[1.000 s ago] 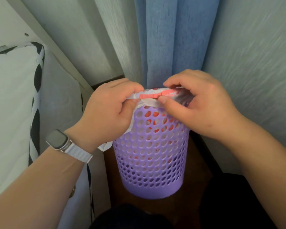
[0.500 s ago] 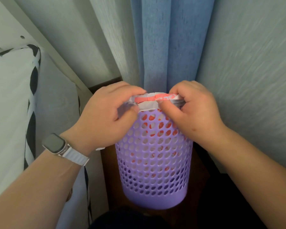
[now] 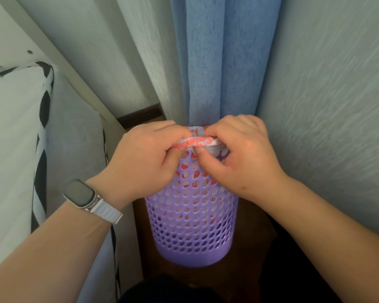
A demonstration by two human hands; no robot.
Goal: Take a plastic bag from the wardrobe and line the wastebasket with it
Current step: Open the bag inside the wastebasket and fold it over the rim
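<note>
The left hand [image 3: 147, 158] pinches the plastic bag [image 3: 197, 141] edge, fingers closed tight. The bag edge runs sideways along the near rim of the purple wastebasket [image 3: 193, 224]. The right hand [image 3: 236, 154] pinches it too, just beside.

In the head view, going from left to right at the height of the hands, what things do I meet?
Pillow → left hand → bag edge → right hand → wall.

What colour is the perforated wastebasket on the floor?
Purple, or lilac: the wastebasket shows clearly in the head view, its only view.
</note>
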